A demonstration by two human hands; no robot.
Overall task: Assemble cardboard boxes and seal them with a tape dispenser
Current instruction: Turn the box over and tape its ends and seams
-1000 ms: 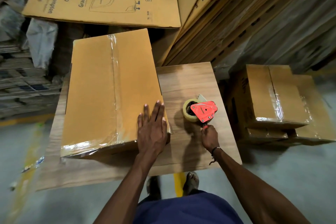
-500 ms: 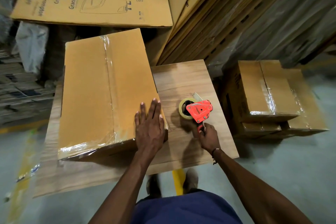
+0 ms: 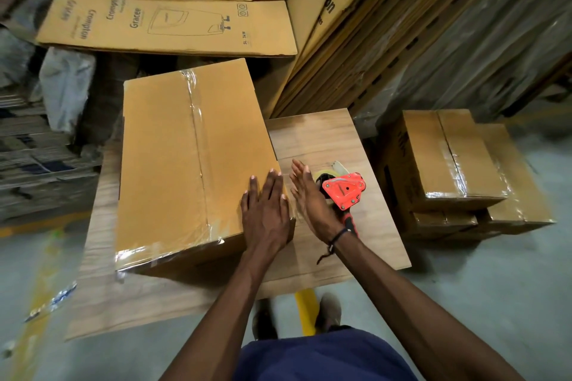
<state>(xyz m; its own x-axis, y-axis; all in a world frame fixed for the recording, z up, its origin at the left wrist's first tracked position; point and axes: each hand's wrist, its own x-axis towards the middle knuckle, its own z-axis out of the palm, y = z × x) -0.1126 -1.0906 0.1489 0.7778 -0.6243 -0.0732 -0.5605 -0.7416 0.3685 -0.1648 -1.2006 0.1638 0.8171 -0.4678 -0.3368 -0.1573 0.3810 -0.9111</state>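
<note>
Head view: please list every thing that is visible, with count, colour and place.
taped box: one, brown, on the table, left part.
tape dispenser: one, red, on the table right of the box.
table: one, light wood, centre.
sealed boxes: a stack, exact count unclear, brown, floor at right.
flat cartons: several, brown, behind the table.
left hand: one, flat on the box's near right corner.
right hand: one, fingers straight, between box and dispenser.

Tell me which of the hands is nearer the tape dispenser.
The right hand: it is open just beside the tape dispenser, apparently not gripping it. The left hand lies flat on the taped box, farther away.
</note>
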